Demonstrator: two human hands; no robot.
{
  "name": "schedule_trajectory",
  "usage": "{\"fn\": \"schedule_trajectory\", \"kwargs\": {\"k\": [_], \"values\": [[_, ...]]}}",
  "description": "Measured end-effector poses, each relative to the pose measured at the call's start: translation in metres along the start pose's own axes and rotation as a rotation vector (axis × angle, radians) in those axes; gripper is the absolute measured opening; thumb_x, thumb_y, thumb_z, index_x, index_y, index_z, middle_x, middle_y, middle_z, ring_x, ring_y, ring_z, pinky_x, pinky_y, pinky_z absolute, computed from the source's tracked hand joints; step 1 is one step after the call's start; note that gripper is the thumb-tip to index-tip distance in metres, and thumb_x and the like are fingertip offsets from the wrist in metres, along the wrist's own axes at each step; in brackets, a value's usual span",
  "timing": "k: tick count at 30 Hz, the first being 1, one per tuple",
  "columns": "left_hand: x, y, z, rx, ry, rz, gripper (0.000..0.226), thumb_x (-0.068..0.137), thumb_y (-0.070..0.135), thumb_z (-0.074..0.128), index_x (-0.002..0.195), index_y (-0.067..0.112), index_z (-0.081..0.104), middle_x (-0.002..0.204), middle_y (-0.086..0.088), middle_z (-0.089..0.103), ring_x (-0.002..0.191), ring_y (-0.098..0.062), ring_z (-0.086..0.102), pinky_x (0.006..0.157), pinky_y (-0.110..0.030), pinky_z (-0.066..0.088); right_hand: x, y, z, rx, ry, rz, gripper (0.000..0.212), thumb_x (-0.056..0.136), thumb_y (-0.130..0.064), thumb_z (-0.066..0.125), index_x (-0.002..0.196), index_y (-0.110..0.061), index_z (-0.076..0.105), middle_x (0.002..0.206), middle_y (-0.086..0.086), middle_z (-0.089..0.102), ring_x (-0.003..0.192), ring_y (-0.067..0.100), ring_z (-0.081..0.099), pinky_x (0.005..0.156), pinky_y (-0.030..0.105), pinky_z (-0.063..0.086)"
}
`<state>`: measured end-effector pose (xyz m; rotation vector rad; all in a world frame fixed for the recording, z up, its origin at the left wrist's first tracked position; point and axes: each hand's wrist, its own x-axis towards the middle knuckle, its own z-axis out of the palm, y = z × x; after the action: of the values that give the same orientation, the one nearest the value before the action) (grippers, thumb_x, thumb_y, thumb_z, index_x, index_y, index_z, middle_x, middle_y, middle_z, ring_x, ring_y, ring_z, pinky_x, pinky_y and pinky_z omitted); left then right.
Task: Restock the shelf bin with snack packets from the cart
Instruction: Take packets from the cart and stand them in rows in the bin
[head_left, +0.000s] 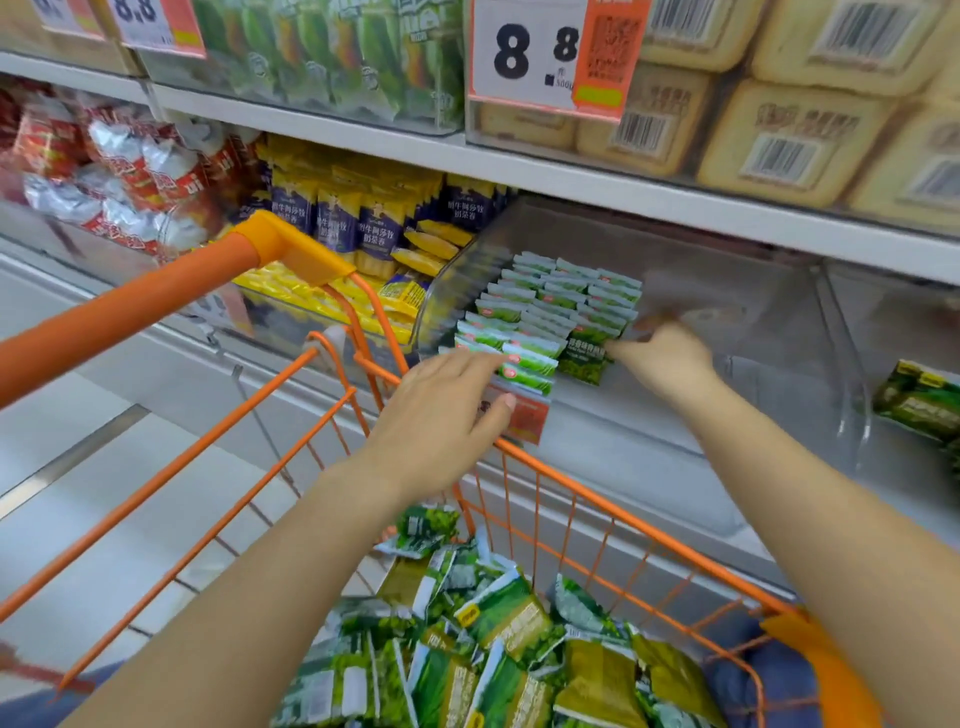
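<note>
Right hand pinches green foil snack packet at right edge of stacked rows in clear plastic shelf bin. Left hand, fingers relaxed, steadies near rows. Advice: seat packet upright, flush. More packets in orange wire cart.

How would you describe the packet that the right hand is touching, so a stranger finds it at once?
Look at the clear shelf bin just above the orange cart. Rows of green packets stand in its left half. The one meant is the dark green packet at the front right corner, by the right hand: it shows its printed face, the others mostly only white-green top edges.
</note>
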<state>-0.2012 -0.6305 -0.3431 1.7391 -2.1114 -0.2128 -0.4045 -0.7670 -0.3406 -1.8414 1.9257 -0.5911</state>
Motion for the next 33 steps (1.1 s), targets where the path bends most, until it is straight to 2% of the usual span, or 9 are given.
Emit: {"fn": "schedule_trajectory", "kwargs": {"k": [2, 5, 10, 14, 18, 21, 23, 28, 33], "values": [[-0.003, 0.009, -0.014, -0.059, 0.037, -0.031, 0.039, 0.101, 0.038, 0.041, 0.135, 0.020, 0.049, 0.134, 0.001, 0.052, 0.128, -0.017, 0.041, 0.101, -0.030, 0.031, -0.037, -0.002, -0.013, 0.002, 0.139, -0.204, 0.028, 0.088, -0.026, 0.062, 0.112, -0.013, 0.062, 0.113, 0.010, 0.065, 0.107, 0.027, 0.058, 0.088, 0.034, 0.044], [-0.016, 0.014, -0.031, -0.045, 0.053, -0.034, 0.023, 0.099, 0.034, 0.047, 0.091, 0.019, 0.063, 0.086, 0.000, 0.065, 0.082, -0.020, 0.059, 0.067, -0.035, 0.044, -0.097, -0.007, -0.022, 0.014, 0.155, -0.443, 0.007, 0.090, -0.022, 0.058, 0.092, -0.021, 0.065, 0.090, -0.002, 0.066, 0.086, 0.018, 0.060, 0.078, 0.033, 0.047], [-0.058, -0.014, -0.013, 0.338, -0.822, -0.094, 0.011, 0.089, 0.016, 0.056, 0.082, 0.014, 0.047, 0.074, -0.003, 0.042, 0.063, -0.020, 0.034, 0.058, -0.028, 0.029, -0.148, -0.010, -0.006, -0.131, -0.142, -0.573, 0.014, 0.093, -0.033, 0.054, 0.101, -0.027, 0.063, 0.102, -0.006, 0.063, 0.099, 0.016, 0.059, 0.080, 0.033, 0.046], [-0.082, -0.038, 0.016, 0.469, -1.060, -0.174, 0.019, 0.087, 0.011, 0.058, 0.093, 0.016, 0.041, 0.090, -0.003, 0.039, 0.068, -0.015, 0.032, 0.065, -0.031, 0.032, -0.159, -0.008, 0.005, -0.242, -0.139, -0.633, 0.034, 0.095, -0.039, 0.049, 0.127, -0.027, 0.052, 0.119, -0.005, 0.060, 0.108, 0.019, 0.057, 0.078, 0.033, 0.046], [-0.085, -0.038, 0.028, 0.526, -0.980, -0.130, 0.021, 0.090, 0.008, 0.055, 0.110, 0.013, 0.059, 0.094, -0.004, 0.045, 0.081, -0.021, 0.041, 0.064, -0.032, 0.037, -0.159, -0.001, 0.007, -0.284, -0.141, -0.664, 0.039, 0.096, -0.040, 0.046, 0.132, -0.024, 0.047, 0.121, -0.002, 0.059, 0.110, 0.022, 0.056, 0.079, 0.034, 0.045], [-0.079, -0.029, 0.020, 0.575, -0.852, -0.095, 0.008, 0.091, 0.010, 0.054, 0.086, 0.012, 0.060, 0.078, -0.004, 0.050, 0.070, -0.022, 0.045, 0.054, -0.030, 0.036, -0.157, 0.001, 0.009, -0.287, -0.139, -0.671, 0.038, 0.096, -0.039, 0.046, 0.131, -0.023, 0.049, 0.118, -0.001, 0.058, 0.109, 0.021, 0.055, 0.078, 0.034, 0.045], [-0.075, -0.022, 0.005, 0.539, -0.760, -0.094, 0.010, 0.091, 0.013, 0.054, 0.091, 0.018, 0.062, 0.088, -0.004, 0.058, 0.075, -0.022, 0.052, 0.057, -0.030, 0.038, -0.155, 0.003, 0.010, -0.249, -0.125, -0.681, 0.036, 0.096, -0.039, 0.047, 0.128, -0.024, 0.053, 0.116, -0.003, 0.059, 0.107, 0.019, 0.054, 0.078, 0.032, 0.043], [-0.058, 0.002, -0.050, -0.163, -0.491, -0.100, 0.021, 0.092, 0.021, 0.062, 0.111, 0.016, 0.069, 0.085, 0.012, 0.065, 0.076, 0.000, 0.060, 0.075, -0.029, 0.050, -0.156, 0.001, 0.003, 0.251, -0.171, -0.635, 0.026, 0.089, -0.049, 0.054, 0.105, -0.032, 0.067, 0.099, -0.023, 0.061, 0.091, -0.006, 0.050, 0.077, 0.005, 0.035], [-0.039, 0.037, -0.064, -0.546, -0.248, -0.104, 0.006, 0.085, 0.023, 0.072, 0.089, 0.018, 0.071, 0.078, -0.002, 0.071, 0.069, -0.009, 0.066, 0.069, -0.027, 0.054, -0.157, 0.000, -0.003, 0.544, -0.417, -0.592, 0.023, 0.076, -0.043, 0.074, 0.096, -0.032, 0.071, 0.088, -0.014, 0.072, 0.086, 0.005, 0.065, 0.080, 0.020, 0.047]]}}
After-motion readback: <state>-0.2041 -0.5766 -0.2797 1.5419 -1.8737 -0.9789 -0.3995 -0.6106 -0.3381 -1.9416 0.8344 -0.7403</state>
